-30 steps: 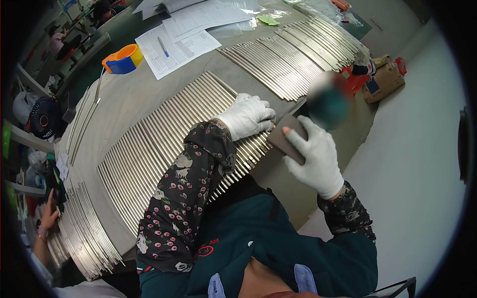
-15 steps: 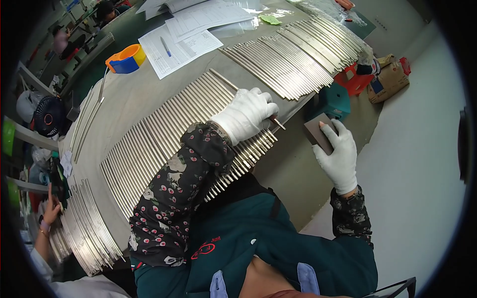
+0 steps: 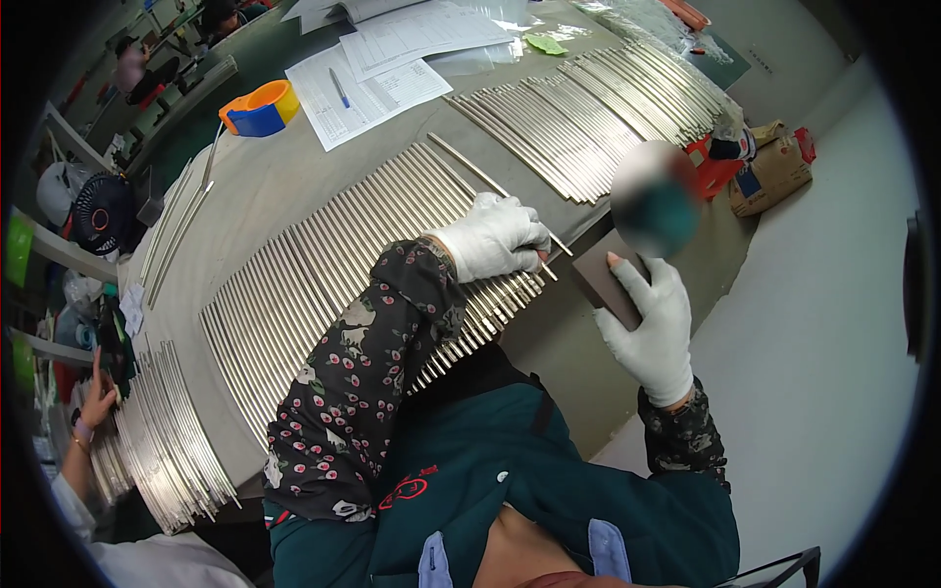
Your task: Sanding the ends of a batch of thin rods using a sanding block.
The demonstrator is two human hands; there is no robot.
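Observation:
My left hand (image 3: 493, 238), in a white glove, lies over the right end of a long row of thin metal rods (image 3: 323, 265) on the table. Its fingers curl down on a metal rod (image 3: 549, 272) whose tip sticks out past them. Another rod (image 3: 466, 165) lies slightly apart from the row and runs beneath the fingers. Past the table edge, my right hand (image 3: 652, 328), gloved with bare fingertips showing, grips a flat brown-grey block (image 3: 608, 279) between thumb and fingers. The block touches no rod.
A second bundle of rods (image 3: 588, 122) lies at the far right, a third (image 3: 176, 441) at the left beside another person's hand (image 3: 95, 402). Papers with a pen (image 3: 339, 88) and an orange-blue tape dispenser (image 3: 260, 110) sit behind. A carton (image 3: 772, 176) stands beyond the table.
My left hand has shifted a little, and a gap now shows between one rod and the row. The right hand and its block have moved slightly left and nearer.

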